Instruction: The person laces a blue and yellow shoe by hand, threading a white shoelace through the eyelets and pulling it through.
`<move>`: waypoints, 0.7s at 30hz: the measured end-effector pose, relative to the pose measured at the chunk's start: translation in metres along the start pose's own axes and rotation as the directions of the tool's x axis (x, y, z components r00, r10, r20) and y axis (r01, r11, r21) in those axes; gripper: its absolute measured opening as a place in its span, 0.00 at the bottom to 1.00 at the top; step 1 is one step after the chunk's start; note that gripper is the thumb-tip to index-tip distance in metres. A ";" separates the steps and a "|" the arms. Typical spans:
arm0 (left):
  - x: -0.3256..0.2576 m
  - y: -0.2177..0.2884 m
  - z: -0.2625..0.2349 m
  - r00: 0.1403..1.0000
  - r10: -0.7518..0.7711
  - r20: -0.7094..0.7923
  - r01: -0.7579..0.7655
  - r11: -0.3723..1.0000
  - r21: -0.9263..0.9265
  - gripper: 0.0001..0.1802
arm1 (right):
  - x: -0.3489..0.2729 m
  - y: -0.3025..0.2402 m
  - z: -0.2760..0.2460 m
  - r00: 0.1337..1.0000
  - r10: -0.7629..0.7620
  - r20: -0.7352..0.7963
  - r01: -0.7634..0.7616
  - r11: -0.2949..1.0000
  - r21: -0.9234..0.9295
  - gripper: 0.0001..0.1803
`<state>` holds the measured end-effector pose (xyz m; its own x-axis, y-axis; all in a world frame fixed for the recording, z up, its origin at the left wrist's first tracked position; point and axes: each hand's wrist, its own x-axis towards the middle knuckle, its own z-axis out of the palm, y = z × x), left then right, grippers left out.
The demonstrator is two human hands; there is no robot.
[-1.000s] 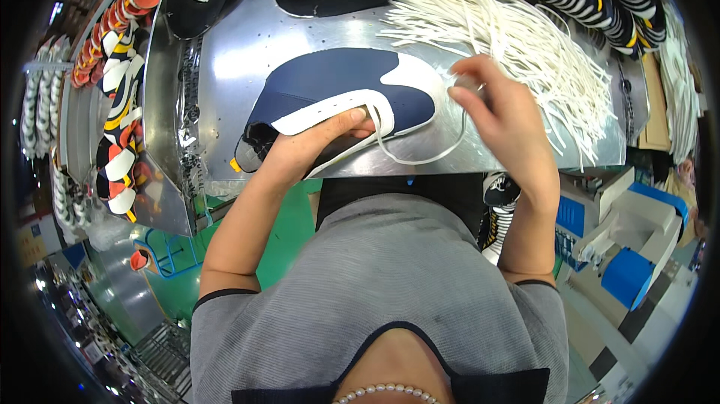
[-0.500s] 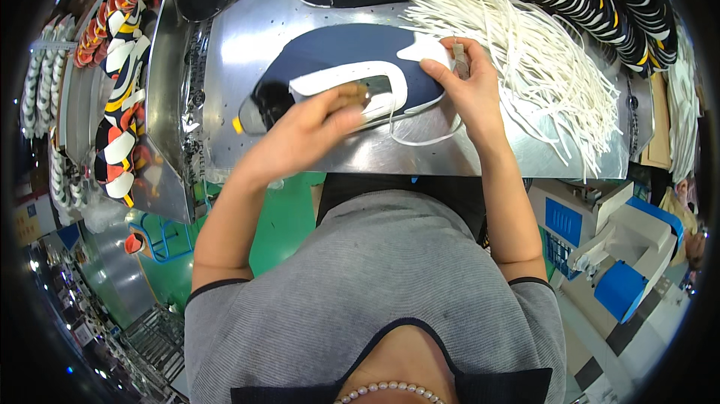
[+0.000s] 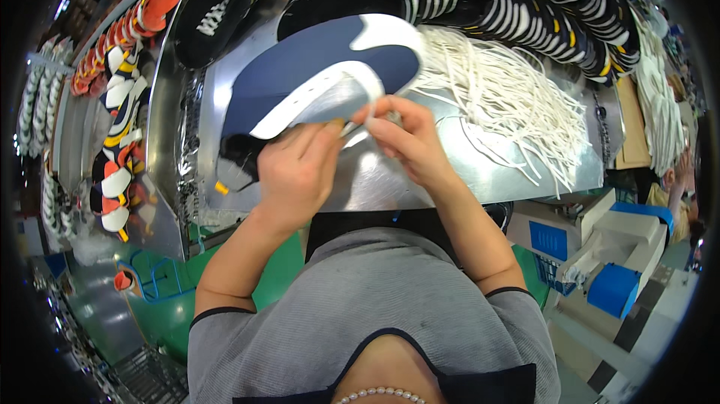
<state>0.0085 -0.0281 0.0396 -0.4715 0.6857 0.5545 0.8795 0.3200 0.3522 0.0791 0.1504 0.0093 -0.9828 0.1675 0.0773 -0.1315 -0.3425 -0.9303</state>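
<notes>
A navy blue shoe upper (image 3: 300, 66) with white trim lies on the shiny metal table (image 3: 465, 171). My left hand (image 3: 296, 168) grips its white eyelet strip near the lower edge. Beside it, my right hand (image 3: 401, 138) pinches the end of a white lace (image 3: 358, 128) at that strip. The two hands touch at the fingertips. The lace's end is mostly hidden by my fingers.
A loose pile of white laces (image 3: 502, 96) lies to the right on the table. Black and white striped uppers (image 3: 525, 6) line the far edge. Orange, white and black uppers (image 3: 120, 104) stack at the left. Blue and white boxes (image 3: 592, 254) stand lower right.
The navy upper has been lifted and tilted toward me. Both hands have come together at its white eyelet strip, the right one moving left from the upper's toe end.
</notes>
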 end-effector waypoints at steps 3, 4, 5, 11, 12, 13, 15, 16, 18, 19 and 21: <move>-0.005 -0.005 -0.002 0.999 -0.048 -0.006 0.048 0.998 0.040 0.11 | 0.009 -0.003 0.010 0.981 0.141 0.131 -0.182 0.898 0.400 0.12; -0.005 -0.009 -0.001 0.999 -0.029 -0.037 0.030 0.999 0.045 0.10 | 0.010 0.000 0.010 0.974 0.140 0.176 -0.210 0.847 0.489 0.11; -0.007 -0.013 -0.002 0.998 -0.045 -0.047 0.046 0.999 0.027 0.10 | 0.009 -0.002 0.016 0.978 0.183 0.104 -0.210 0.889 0.408 0.10; 0.003 -0.027 -0.030 0.908 -0.406 -0.103 0.376 0.898 -0.230 0.09 | -0.051 0.011 0.003 0.944 -0.329 0.018 0.220 0.589 -0.777 0.07; 0.006 -0.032 -0.036 0.896 -0.421 -0.140 0.380 0.892 -0.245 0.10 | -0.064 0.009 -0.004 0.946 -0.323 0.017 0.216 0.591 -0.777 0.07; 0.009 -0.036 -0.043 0.893 -0.403 -0.199 0.356 0.905 -0.234 0.11 | -0.078 0.005 -0.011 0.958 -0.285 0.001 0.162 0.540 -0.826 0.08; 0.018 -0.039 -0.056 0.868 -0.411 -0.279 0.343 0.902 -0.262 0.13 | -0.101 -0.002 -0.023 0.971 -0.237 -0.017 0.105 0.491 -0.865 0.09; 0.021 -0.039 -0.061 0.848 -0.435 -0.302 0.346 0.887 -0.307 0.14 | -0.112 -0.005 -0.028 0.982 -0.177 -0.061 0.022 0.433 -0.901 0.09; 0.028 -0.041 -0.065 0.850 -0.413 -0.325 0.307 0.892 -0.332 0.13 | -0.123 -0.013 -0.036 0.987 -0.115 -0.110 -0.060 0.372 -0.926 0.09; 0.032 -0.038 -0.063 0.855 -0.434 -0.285 0.329 0.878 -0.348 0.13 | -0.126 -0.017 -0.040 0.987 -0.100 -0.123 -0.082 0.339 -0.937 0.10; 0.034 -0.042 -0.053 0.891 -0.425 -0.159 0.353 0.869 -0.346 0.12 | -0.128 -0.020 -0.051 0.985 -0.140 -0.104 -0.057 0.309 -0.949 0.13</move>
<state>-0.0476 -0.0525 0.0834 -0.8044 0.3713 0.4639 0.5757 0.2942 0.7629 0.2146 0.1831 0.0000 -0.9359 0.3092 0.1688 0.1376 0.7621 -0.6327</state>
